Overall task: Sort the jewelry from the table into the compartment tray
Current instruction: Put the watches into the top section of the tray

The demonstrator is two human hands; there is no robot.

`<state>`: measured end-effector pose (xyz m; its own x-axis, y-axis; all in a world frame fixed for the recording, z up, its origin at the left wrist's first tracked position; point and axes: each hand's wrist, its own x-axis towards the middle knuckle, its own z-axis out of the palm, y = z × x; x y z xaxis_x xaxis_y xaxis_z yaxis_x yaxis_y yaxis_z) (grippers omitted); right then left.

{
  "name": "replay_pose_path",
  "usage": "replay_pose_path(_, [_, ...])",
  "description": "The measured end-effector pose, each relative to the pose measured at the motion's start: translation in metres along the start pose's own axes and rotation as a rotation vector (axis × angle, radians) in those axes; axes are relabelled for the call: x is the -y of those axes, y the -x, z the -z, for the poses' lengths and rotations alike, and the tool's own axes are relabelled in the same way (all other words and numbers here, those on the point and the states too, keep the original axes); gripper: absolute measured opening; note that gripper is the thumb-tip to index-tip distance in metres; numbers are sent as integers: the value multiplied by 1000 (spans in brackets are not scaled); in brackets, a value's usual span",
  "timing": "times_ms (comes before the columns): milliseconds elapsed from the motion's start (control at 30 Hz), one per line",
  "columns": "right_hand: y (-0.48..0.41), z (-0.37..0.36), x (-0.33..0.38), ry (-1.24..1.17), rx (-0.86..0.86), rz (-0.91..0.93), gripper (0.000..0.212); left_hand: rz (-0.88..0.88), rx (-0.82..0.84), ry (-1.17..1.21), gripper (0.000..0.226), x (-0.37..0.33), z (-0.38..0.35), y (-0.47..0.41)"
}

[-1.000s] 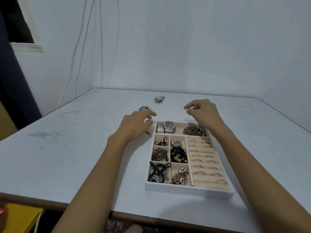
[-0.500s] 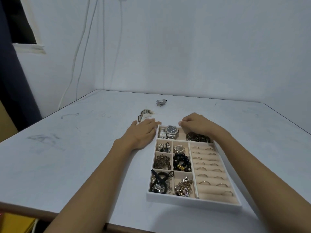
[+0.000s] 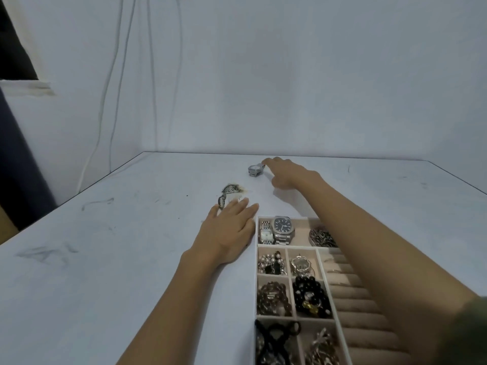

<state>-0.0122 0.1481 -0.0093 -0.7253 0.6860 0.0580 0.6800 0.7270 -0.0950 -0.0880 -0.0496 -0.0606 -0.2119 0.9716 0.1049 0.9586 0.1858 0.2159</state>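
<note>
A silver watch [image 3: 255, 170] lies far out on the white table. My right hand [image 3: 287, 173] stretches across to it, fingertips touching its right side without closing round it. My left hand [image 3: 232, 230] rests flat on the table, fingers straight, just left of the compartment tray [image 3: 256, 262]. A dark patterned piece of jewelry [image 3: 228, 193] lies just beyond my left fingertips. The tray holds two watches [image 3: 276, 230], bead bracelets [image 3: 311, 299], chains and rows of rings; my right forearm covers much of the ring section.
The table [image 3: 105, 259] meets a white wall at the back; its left edge runs diagonally past a dark curtain [image 3: 15, 154]. Cables [image 3: 116, 101] hang down the wall at the left. Scuff marks dot the tabletop.
My right hand left the tray's top compartment and reached forward to the silver watch. My left hand flattened on the table beside the tray. The view moved closer.
</note>
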Motion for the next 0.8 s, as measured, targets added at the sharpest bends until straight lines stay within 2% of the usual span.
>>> replay_pose_path(200, [-29,-8,15,182,39,124,59,-1,-19,4,48,-1,-2,1])
replay_pose_path(333, [-35,-8,23,288,-36,175,40,0,-16,1,48,-3,-2,2])
replay_pose_path(467, [-40,-1,17,219,-8,118,9,-4,-16,4,48,-5,0,2])
replay_pose_path(500, [-39,3,15,187,21,87,12,-4,-16,4,48,-5,0,2])
replay_pose_path(600, [-29,19,5,140,130,17,45,-7,-19,12,48,-4,0,1])
replay_pose_path(633, [-24,22,0,125,149,10,47,-7,-20,15,48,-3,-1,1])
replay_pose_path(700, [-13,24,-8,55,166,5,46,-9,-23,15,48,-3,-1,1])
replay_pose_path(800, [9,25,-19,-208,90,-3,36,-10,-19,16,48,-2,0,2])
